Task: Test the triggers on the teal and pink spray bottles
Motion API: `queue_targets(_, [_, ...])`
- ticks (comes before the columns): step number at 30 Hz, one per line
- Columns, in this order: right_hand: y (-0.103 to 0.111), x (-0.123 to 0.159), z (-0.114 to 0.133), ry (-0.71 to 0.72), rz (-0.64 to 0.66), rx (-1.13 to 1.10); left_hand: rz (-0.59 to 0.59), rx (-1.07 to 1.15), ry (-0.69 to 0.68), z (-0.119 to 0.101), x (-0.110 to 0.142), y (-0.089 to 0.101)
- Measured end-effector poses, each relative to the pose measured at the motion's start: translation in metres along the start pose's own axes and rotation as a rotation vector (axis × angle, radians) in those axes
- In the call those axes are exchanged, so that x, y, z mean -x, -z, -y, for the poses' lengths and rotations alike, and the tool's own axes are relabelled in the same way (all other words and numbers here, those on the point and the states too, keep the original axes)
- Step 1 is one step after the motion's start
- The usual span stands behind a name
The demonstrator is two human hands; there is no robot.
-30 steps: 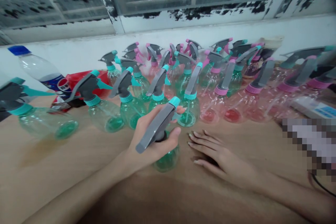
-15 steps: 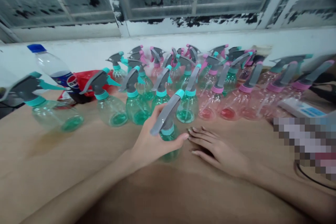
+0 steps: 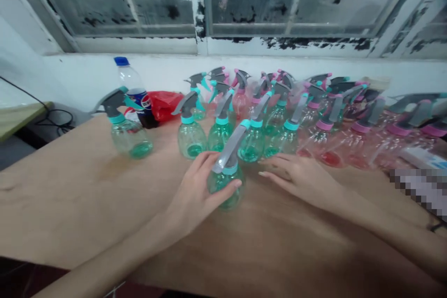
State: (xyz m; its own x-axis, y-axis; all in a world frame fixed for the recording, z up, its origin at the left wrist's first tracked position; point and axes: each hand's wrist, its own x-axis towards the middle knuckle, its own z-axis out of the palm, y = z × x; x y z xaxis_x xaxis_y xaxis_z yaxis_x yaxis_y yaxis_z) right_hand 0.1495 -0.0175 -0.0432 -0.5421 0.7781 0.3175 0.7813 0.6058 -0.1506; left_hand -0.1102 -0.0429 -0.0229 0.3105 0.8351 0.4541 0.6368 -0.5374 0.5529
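My left hand [image 3: 193,191] is wrapped round a clear green spray bottle [image 3: 228,179], which stands upright on the table near me. Its grey lever slants up, and the thumb lies across the front of its body. To the right, my right hand [image 3: 303,177] is apart from that bottle, fingers stretched out low over the table; whether they touch it I cannot tell. Just beyond the hands runs a row of green spray bottles [image 3: 251,142] with turquoise collars, some holding a little green liquid. Pink spray bottles [image 3: 330,146] continue the row on the right.
A lone green spray bottle [image 3: 127,135] stands at the left. Behind it are a cola bottle [image 3: 132,84] with a blue cap and a red plastic bag [image 3: 162,104]. More sprayers crowd the back by the wall. A white-and-blue box [image 3: 424,157] lies at the right.
The view has swung left, so everything on the table appears further right. My left hand still grips the green spray bottle. The right hand's fingers are now more arched.
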Motion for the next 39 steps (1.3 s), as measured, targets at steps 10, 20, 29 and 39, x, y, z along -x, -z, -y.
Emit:
queue_targets(10, [-0.004,-0.113,0.088,-0.061,-0.158,-0.206,-0.277,-0.124,0.267,0.085,0.036,0.080])
queue_targets(20, [-0.022,-0.156,0.107,-0.193,-0.143,-0.172,-0.363,-0.386,0.238,0.138,-0.001,0.096])
queue_targets(29, [-0.035,-0.175,0.119,-0.319,-0.055,-0.285,-0.235,-0.593,0.189,0.130,-0.024,0.096])
queue_targets(39, [-0.045,-0.179,0.116,-0.320,-0.069,-0.278,-0.202,-0.597,0.226,0.126,-0.032,0.094])
